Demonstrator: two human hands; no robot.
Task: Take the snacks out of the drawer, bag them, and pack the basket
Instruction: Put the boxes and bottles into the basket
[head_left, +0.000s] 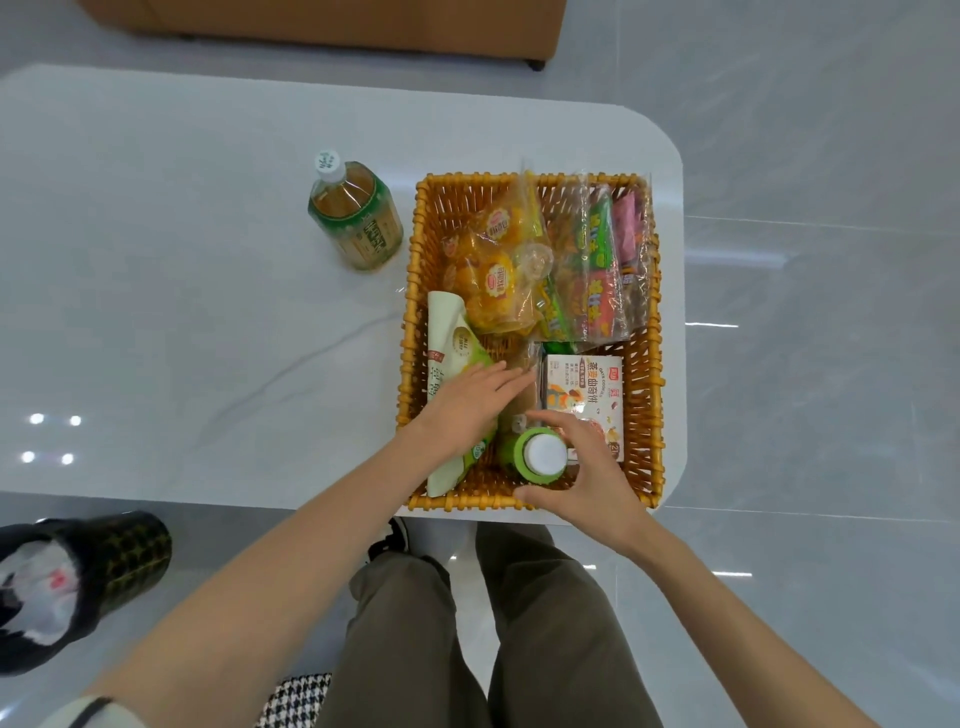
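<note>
While the second bottle (356, 213) waits upright on the counter (182, 260), just left of the basket (467, 179), I am settling the first bottle (511, 452) into the basket's near corner. My right hand (587, 478) is curled round its shoulder below the white cap, thumb on the near side and fingers on the far side. My left hand (462, 405) lies flat, fingers straight, on the green-and-white packet (449, 338) along the left wall, holding it aside.

I judge the bottle full, so heavy for its size, rigid, and a little slick on its label. The shoulder is a fair hold for lowering it straight down. The bagged cakes (498, 270) and bagged sweets (597, 270) at the far end are soft and crinkly and would crush under weight. The biscuit box (582, 384) beside the bottle is stiff enough to brace it.

The bottle on the counter looks larger and heavier, so I would grip it round the body rather than by the cap.
</note>
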